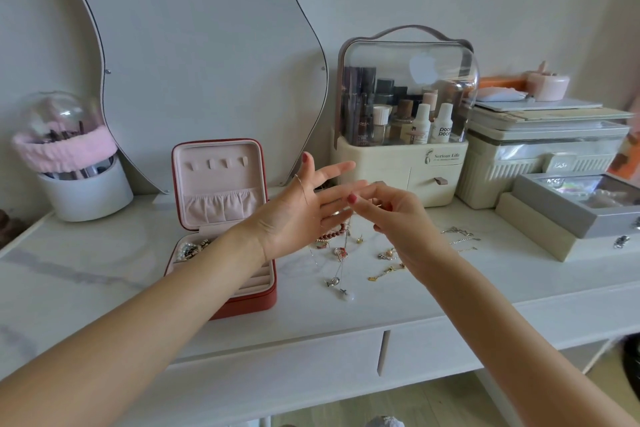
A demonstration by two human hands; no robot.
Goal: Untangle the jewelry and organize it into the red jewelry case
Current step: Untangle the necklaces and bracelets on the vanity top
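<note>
The red jewelry case (258,298) stands open on the white table, its pink lid upright, with pearls and beads (191,249) in its back compartment. My left hand (304,208) is raised above the table with fingers spread straight; a thin chain (302,188) drapes over it. My right hand (394,215) pinches the chain's other part near my left fingertips. From the hands a necklace hangs down to a white pendant (347,295). Loose jewelry lies below: a red bead bracelet (330,235), a gold earring (384,272), silver chains (460,236).
A wavy mirror (194,45) leans on the wall behind the case. A cosmetics organizer (401,166) stands behind my hands. Grey boxes (561,215) sit at right, a brush holder (83,191) at left. The table's front edge runs below the jewelry.
</note>
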